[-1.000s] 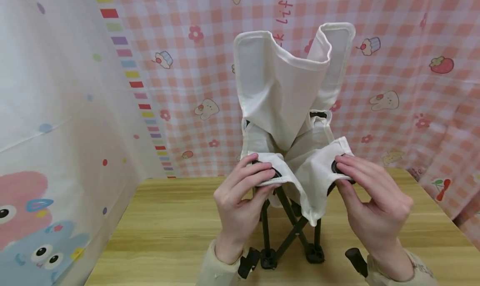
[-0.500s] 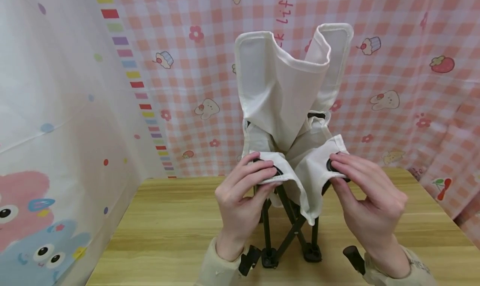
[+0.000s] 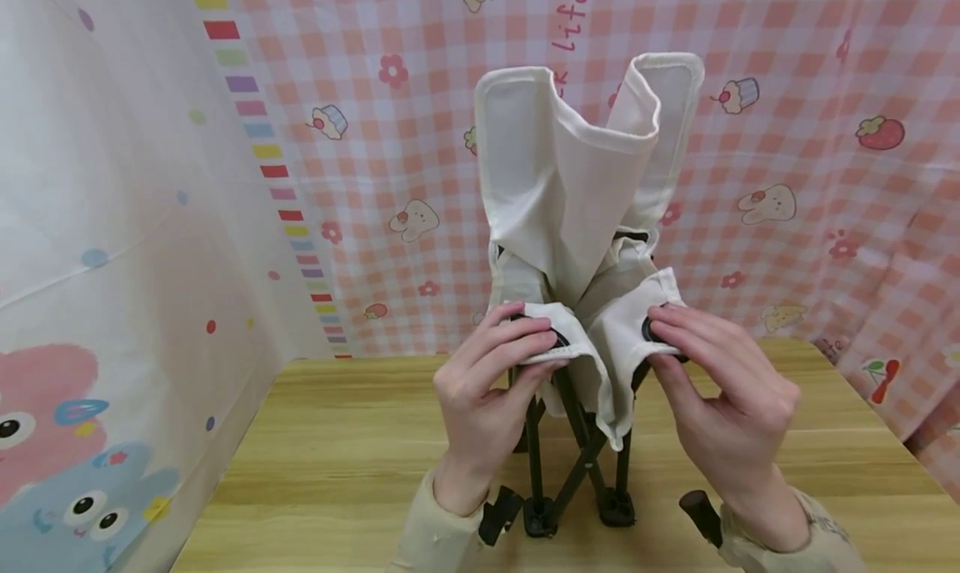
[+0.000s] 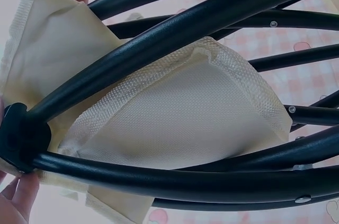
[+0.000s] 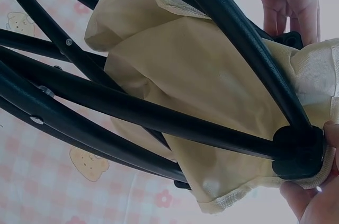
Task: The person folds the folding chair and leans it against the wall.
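A small folding chair with a white cloth seat [image 3: 603, 181] and crossed black legs [image 3: 587, 464] stands partly folded on the table. My left hand [image 3: 480, 398] pinches its near left seat corner, thumb below and fingers on top. The near right corner is gripped the same way by my right hand [image 3: 735, 398]. Between the two corners the cloth sags into a fold. Close up in the left wrist view, a black corner joint [image 4: 24, 136] joins two tubes by my fingers. The right wrist view has a matching joint [image 5: 299, 152] beside my right fingertips.
The wooden table [image 3: 337, 473] extends to both sides of the chair. Behind it hangs a pink checked cloth [image 3: 375, 156], and a white printed curtain [image 3: 135, 248] hangs at the left. Black camera mounts [image 3: 498, 515] sit at my wrists.
My right hand has moved left with its seat corner, so the two corners are closer together. The near right leg has slid slightly left, and my left hand has shifted slightly right.
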A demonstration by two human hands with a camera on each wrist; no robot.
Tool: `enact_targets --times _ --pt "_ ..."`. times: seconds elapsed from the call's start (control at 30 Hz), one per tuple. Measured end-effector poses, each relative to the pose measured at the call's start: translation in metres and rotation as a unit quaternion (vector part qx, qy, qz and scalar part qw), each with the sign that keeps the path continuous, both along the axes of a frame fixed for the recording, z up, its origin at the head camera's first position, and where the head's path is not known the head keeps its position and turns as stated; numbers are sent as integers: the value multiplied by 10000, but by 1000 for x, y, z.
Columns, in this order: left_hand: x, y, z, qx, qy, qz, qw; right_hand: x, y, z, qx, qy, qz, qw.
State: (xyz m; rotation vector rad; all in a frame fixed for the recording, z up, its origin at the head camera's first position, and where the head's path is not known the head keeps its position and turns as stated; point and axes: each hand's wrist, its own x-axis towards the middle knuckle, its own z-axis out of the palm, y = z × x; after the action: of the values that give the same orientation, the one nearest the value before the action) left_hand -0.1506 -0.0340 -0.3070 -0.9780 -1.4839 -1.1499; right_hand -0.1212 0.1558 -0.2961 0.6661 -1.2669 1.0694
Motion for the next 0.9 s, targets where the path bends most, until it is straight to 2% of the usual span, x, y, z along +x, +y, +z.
enact_targets --times 0.9 --pt "-9 2 6 -113 111 -243 9996 -6 -7 1 185 -7 -149 9997"
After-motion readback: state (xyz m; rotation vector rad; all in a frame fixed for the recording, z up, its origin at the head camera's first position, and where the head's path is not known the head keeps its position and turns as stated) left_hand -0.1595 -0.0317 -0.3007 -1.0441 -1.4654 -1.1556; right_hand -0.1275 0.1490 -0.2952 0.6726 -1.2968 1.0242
